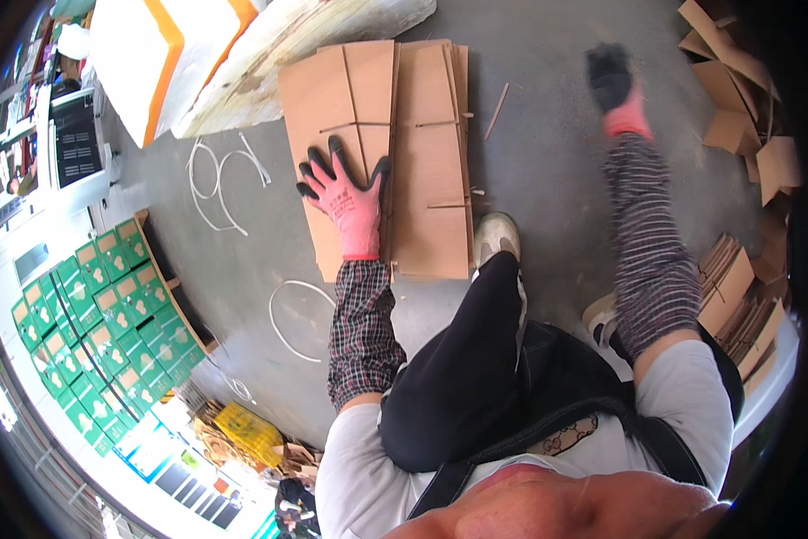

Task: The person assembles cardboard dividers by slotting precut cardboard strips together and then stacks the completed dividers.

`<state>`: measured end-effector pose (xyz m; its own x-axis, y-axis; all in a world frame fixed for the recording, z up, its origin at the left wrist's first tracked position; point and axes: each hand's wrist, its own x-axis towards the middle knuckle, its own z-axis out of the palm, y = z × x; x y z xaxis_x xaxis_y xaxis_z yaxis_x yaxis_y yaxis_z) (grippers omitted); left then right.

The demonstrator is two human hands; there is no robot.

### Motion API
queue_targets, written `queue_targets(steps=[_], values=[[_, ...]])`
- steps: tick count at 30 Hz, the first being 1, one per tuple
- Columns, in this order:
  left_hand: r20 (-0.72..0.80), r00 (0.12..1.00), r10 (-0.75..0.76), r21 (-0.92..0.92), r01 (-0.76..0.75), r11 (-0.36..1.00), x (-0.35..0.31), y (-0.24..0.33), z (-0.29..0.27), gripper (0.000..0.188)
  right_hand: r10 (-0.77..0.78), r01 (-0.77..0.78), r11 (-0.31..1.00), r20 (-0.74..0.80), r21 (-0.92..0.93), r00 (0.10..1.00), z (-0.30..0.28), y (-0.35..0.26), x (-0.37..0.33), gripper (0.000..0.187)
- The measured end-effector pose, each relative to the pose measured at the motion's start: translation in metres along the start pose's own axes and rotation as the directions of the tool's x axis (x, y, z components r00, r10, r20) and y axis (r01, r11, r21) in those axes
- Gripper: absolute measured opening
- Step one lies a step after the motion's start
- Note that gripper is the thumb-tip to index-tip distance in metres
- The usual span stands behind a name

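My left hand (343,193), in a pink glove with black fingertips, lies with spread fingers on a flattened cardboard sheet (323,94). That sheet rests on a stack of flat brown cardboard (429,189) with slits cut in it, lying on the floor. Off to the right of the stack, my right hand (612,83) is stretched out above the grey floor, apart from the cardboard. It wears the same kind of glove, and motion smears its dark fingers, so their closure cannot be read.
White foam boards with orange tape (166,54) lean at the upper left. Loose white strapping (215,189) curls across the floor. Green boxes (107,332) stand stacked at the left. Cardboard pieces (728,108) heap up at the right, and a thin cardboard strip (497,111) lies beside the stack.
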<state>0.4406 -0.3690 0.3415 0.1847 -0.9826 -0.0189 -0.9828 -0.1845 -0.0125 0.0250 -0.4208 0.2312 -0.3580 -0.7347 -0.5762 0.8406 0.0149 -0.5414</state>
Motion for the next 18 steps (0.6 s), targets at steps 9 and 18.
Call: queue_targets(steps=[9,18], values=[[0.125,0.992,0.010,-0.143,0.009,0.990,0.032,-0.055,-0.025,0.090,0.516,0.423,-0.487,0.139,-0.764,0.845,-0.059,-0.173,-0.184,0.044],[0.182,0.971,0.157,-0.170,-0.126,0.977,0.014,-0.042,-0.052,0.041,-0.745,0.075,0.138,-0.054,-0.988,0.664,-0.349,-0.305,-0.408,0.038]])
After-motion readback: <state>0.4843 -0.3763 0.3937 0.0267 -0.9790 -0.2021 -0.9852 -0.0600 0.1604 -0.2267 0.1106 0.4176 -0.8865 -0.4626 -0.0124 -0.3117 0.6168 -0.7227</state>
